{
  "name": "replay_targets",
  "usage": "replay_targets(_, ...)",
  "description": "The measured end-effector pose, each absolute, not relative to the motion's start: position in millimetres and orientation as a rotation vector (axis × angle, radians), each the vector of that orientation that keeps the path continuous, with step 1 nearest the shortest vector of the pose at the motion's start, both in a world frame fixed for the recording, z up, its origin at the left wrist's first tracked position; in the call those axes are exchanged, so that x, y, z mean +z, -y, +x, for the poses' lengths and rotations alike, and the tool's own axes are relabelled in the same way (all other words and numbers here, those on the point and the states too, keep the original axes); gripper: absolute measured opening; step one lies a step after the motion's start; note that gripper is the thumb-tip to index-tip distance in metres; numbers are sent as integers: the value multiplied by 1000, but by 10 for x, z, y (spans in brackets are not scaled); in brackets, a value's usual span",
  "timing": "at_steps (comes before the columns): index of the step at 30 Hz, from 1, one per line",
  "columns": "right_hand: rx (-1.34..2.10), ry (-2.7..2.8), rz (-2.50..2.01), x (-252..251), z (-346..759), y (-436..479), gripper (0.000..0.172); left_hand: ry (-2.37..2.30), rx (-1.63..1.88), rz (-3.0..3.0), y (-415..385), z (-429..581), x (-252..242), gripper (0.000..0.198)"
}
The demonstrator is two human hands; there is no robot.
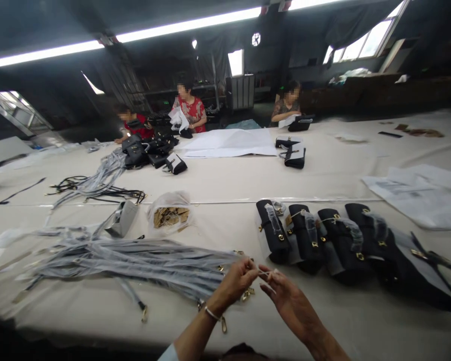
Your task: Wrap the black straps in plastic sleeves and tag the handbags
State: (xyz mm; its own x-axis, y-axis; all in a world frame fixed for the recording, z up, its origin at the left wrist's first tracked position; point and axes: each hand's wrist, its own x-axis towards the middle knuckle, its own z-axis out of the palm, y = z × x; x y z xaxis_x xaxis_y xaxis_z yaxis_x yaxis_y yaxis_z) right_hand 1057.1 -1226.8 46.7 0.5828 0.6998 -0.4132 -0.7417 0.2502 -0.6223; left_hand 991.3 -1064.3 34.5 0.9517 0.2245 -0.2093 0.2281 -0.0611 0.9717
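Note:
Between my two hands a thin pale string [263, 273] is held near the table's front. My left hand [233, 284] is closed in a pinch on one end of it, over the clasp ends of a bundle of straps [143, 260] in pale wrapping with gold hooks. On the string's other side, my right hand [291, 303] pinches it between thumb and fingers, other fingers loosely curled. To the right lies a row of several black handbags [272, 233] with gold fittings and wrapped handles. A tan tag [288, 219] hangs from one of them.
A clear plastic bag of tan tags [171, 218] sits beyond the straps, beside a silvery wedge-shaped object [122, 219]. More straps [101, 175] and a heap of black bags [146, 150] lie farther left. White sheets [229, 143] lie across the table, where several people work.

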Motion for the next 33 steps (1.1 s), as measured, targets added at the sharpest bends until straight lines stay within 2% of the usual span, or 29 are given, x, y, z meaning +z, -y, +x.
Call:
replay_targets(6, 895, -80, -781, 434, 10977, 12574, 30, -379, -3, 1442, 10914, 10165, 326, 23)
replay_targets(14, 768, 232, -1530, 634, 12106, 12462, 39, -538, 201, 1624, 10474, 11012, 129, 22)
replay_targets(16, 860, 295, -1673, 567, 12384, 12267, 34, -552, 211, 1716, 10410, 11287, 87, 23)
replay_targets(20, 1097, 347, -1797, 356, 12767, 11852, 13, -513, 220, 1844, 10357, 11748, 21, 23)
replay_targets(23, 1259, 413, -1770, 292, 12916, 11661, 9, -470, 224, 1893, 10336, 11927, -31, 16)
replay_targets(33, 1356, 445, -1703, 371, 13093, 11670, 31, -529, 229, 2156, 10241, 11955, -38, 19)
